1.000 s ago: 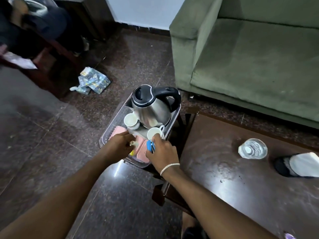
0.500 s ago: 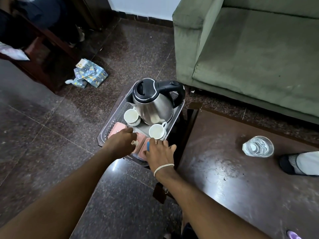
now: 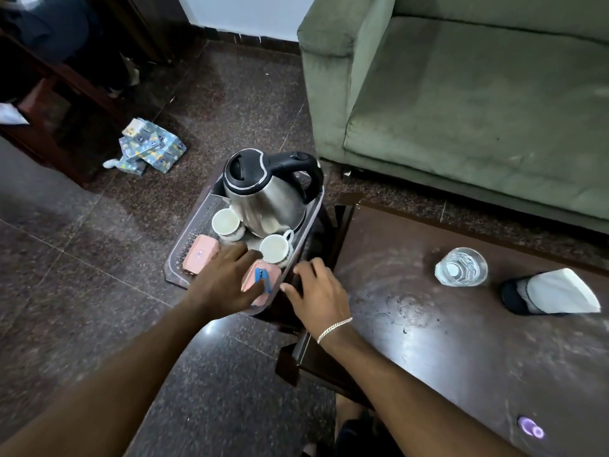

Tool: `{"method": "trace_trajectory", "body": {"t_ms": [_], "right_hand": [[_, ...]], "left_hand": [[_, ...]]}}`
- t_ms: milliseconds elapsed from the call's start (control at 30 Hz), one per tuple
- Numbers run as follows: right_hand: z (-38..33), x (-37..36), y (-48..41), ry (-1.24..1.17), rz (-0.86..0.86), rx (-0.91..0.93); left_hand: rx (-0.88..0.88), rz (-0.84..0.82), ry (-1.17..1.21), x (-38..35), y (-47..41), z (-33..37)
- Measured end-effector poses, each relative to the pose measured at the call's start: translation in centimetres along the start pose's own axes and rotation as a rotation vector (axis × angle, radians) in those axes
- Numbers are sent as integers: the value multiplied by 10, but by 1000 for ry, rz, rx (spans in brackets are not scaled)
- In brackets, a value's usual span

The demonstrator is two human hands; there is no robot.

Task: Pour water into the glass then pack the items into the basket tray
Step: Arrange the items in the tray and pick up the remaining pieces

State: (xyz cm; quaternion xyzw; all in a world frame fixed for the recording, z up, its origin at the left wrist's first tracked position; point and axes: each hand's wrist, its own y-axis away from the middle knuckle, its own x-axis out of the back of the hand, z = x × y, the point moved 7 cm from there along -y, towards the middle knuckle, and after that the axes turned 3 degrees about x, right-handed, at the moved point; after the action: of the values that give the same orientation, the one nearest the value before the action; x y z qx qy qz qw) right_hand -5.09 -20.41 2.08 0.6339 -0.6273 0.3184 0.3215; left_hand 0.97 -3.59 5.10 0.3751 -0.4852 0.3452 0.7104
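The basket tray [image 3: 184, 255] holds the kettle [image 3: 267, 196], two cups and pink packets, filling it almost to its rim. The left hand [image 3: 224, 285] rests open over the near packets; the right hand [image 3: 318, 291] hovers open-fingered, its grip empty, at the tray's right edge. The glass [image 3: 461, 267] of water stands well apart on the tabletop [image 3: 428, 341], with bare surface around it.

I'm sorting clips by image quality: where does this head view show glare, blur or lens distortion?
Head view: glare spots shine on the floor beneath the tray and on the table; the right hand is slightly motion-blurred; the sofa bows from the wide-angle lens; the kettle stays sharp.
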Motion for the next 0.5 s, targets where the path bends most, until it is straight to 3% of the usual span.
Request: {"method": "trace_trajectory", "body": {"t_ms": [200,500], "right_hand": [[85,44,40,117,26,-69],[222,129,143,224,68,-318]], "left_hand": [[-189,93,68,-21,-14,81],[-315,-91,-29,-108,-39,245]]}}
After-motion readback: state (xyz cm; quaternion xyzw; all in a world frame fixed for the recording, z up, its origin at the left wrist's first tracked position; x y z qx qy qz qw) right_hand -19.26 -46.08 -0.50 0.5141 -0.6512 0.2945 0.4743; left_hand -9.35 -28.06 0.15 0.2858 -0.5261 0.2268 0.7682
